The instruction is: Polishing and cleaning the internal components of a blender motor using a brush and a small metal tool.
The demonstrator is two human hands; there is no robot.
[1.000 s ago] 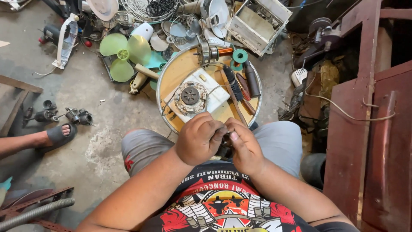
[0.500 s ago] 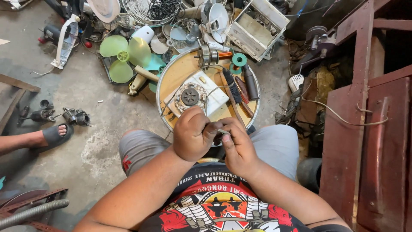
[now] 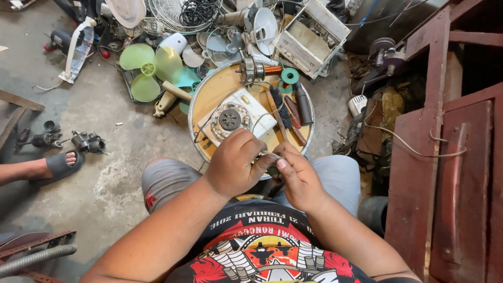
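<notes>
My left hand (image 3: 234,164) and my right hand (image 3: 297,175) meet over my lap, both pinching a thin pale wire (image 3: 268,154) between thumbs and fingertips. The wire runs up toward a white fan motor housing (image 3: 238,119) with a dark round core, which lies on a round wooden-topped table (image 3: 215,94) just beyond my knees. What else sits inside my fingers is hidden.
On the table lie a brush and dark-handled tools (image 3: 291,112), a green spool (image 3: 289,76) and a copper-wound motor (image 3: 254,69). Green fan blades (image 3: 149,65), fan grilles and a white box (image 3: 312,36) crowd the floor behind. Another person's sandalled foot (image 3: 58,164) is at left; red metal doors (image 3: 450,157) at right.
My view has shifted slightly. My hands stay together over my lap, with the fingers reworking their pinch on the wire.
</notes>
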